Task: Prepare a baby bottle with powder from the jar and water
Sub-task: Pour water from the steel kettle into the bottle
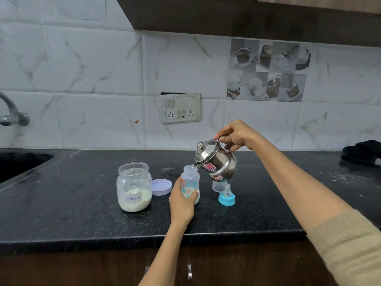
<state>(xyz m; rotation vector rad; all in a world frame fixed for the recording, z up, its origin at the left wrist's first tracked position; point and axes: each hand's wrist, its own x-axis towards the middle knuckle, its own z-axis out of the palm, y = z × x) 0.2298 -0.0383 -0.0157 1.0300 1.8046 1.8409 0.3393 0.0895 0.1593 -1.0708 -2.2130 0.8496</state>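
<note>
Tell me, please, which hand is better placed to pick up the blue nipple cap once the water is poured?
Probably the right hand. It holds the steel kettle directly above the blue nipple cap, which sits on the bottle's right side. The left hand grips the baby bottle and should keep steadying it.

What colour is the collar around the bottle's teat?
Light blue collar, seen in the head view.

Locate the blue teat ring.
Head view: the blue teat ring stands on the black counter, right of the baby bottle, just in front of the clear cap.
</note>
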